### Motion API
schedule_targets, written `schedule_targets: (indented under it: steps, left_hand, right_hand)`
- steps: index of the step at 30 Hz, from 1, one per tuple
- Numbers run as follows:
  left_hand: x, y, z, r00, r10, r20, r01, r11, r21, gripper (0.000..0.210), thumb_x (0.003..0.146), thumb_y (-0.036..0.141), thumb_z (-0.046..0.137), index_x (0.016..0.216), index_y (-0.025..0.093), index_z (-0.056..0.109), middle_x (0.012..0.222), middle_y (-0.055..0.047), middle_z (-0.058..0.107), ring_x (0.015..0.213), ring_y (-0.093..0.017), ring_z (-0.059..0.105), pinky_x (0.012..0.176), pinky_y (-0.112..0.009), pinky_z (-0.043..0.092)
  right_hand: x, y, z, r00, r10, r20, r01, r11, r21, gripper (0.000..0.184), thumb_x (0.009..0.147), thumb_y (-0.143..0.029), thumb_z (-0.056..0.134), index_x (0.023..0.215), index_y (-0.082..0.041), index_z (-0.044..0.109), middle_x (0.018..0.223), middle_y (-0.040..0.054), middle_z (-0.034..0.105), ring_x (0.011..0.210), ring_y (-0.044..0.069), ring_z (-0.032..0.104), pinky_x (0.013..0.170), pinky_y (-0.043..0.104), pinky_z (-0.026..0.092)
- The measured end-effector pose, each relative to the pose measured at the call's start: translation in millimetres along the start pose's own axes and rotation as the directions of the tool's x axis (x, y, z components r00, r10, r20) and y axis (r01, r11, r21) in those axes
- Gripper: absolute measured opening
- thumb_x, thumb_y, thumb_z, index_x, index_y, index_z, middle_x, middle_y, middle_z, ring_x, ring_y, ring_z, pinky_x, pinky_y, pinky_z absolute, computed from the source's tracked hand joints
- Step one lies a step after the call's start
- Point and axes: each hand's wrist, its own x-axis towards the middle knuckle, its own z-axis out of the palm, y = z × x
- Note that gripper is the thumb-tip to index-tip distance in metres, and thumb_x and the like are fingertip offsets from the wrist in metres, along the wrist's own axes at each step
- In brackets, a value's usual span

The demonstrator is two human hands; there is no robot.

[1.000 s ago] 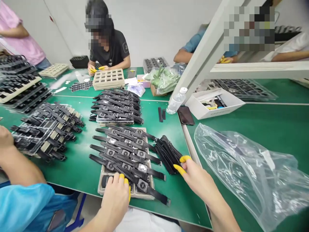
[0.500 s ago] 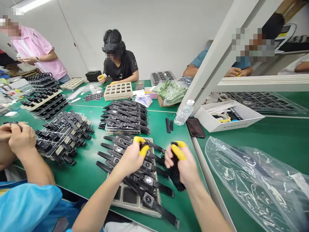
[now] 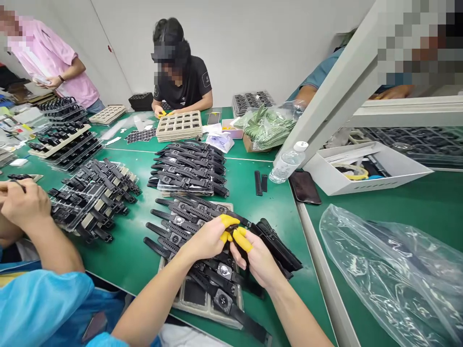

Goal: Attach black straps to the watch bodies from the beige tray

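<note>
My left hand [image 3: 213,236], in yellow finger covers, is closed on a small dark smartwatch [image 3: 233,228] above the tray. Against that same watch, the yellow-covered thumb and fingers of my right hand [image 3: 255,253] are pinched on a black watch strap, mostly hidden by the fingers. Below both hands a beige tray [image 3: 197,307] bears rows of black smartwatches with straps [image 3: 222,300], lying face down with straps spread. A pile of loose black straps [image 3: 280,243] lies on the green table just right of my right hand.
Beyond the tray stands a stack of trays with strapped watches [image 3: 188,166]; more stacks [image 3: 96,197] lie left, near a co-worker's hands [image 3: 27,202]. To the right are a water bottle [image 3: 289,163], a phone [image 3: 306,187], a white box [image 3: 376,180], a metal post and a plastic bag [image 3: 390,270].
My right hand has come left from over the loose straps with the black strap, and my two hands now meet at the watch. My left hand has shifted slightly right. The view has tilted.
</note>
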Motion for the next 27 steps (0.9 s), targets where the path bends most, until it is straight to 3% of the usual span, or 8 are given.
schedule_targets:
  steps: [5, 13, 17, 27]
  left_hand:
    - [-2.2, 0.2, -0.9, 0.999, 0.034, 0.006, -0.034, 0.999, 0.011, 0.045, 0.095, 0.01, 0.041, 0.138, 0.015, 0.054, 0.138, -0.016, 0.064, 0.133, -0.025, 0.059, 0.114, -0.044, 0.051]
    - [-1.3, 6.0, 2.3, 0.998, -0.011, 0.065, 0.006, 0.997, 0.082, 0.051, 0.094, 0.01, 0.04, 0.144, 0.014, 0.051, 0.137, -0.018, 0.061, 0.135, -0.028, 0.055, 0.115, -0.046, 0.049]
    - [-0.9, 11.6, 0.5, 0.997, -0.01, 0.071, 0.003, 0.995, 0.102, 0.044, 0.102, 0.022, 0.041, 0.143, 0.011, 0.052, 0.132, -0.019, 0.06, 0.128, -0.027, 0.056, 0.113, -0.042, 0.049]
    - [3.5, 22.2, -5.5, 0.976, -0.078, 0.203, -0.009, 0.919, 0.395, 0.027, 0.093, 0.022, 0.054, 0.113, 0.009, 0.065, 0.1, -0.015, 0.064, 0.101, -0.028, 0.06, 0.096, -0.04, 0.053]
  right_hand:
    - [-1.1, 4.1, -1.7, 1.0, 0.009, -0.003, -0.008, 0.995, 0.104, 0.044, 0.087, -0.06, 0.074, 0.082, -0.021, 0.053, 0.05, -0.0081, 0.044, 0.042, 0.006, 0.03, 0.04, 0.019, 0.027]
    - [-3.3, 5.3, -3.9, 0.999, 0.041, 0.0, -0.04, 0.981, 0.192, 0.044, 0.089, -0.053, 0.073, 0.071, -0.023, 0.047, 0.049, -0.0076, 0.035, 0.04, 0.007, 0.024, 0.037, 0.021, 0.024]
    - [-3.1, 2.6, -6.8, 0.996, 0.082, -0.024, -0.077, 0.982, 0.173, 0.046, 0.085, -0.053, 0.078, 0.069, -0.022, 0.048, 0.048, -0.0083, 0.032, 0.04, 0.006, 0.023, 0.036, 0.019, 0.023]
    - [-2.6, -1.4, -16.1, 0.988, 0.157, 0.006, -0.157, 0.986, 0.057, 0.053, 0.08, -0.06, 0.081, 0.068, -0.02, 0.048, 0.049, -0.0077, 0.036, 0.042, 0.004, 0.021, 0.037, 0.017, 0.023]
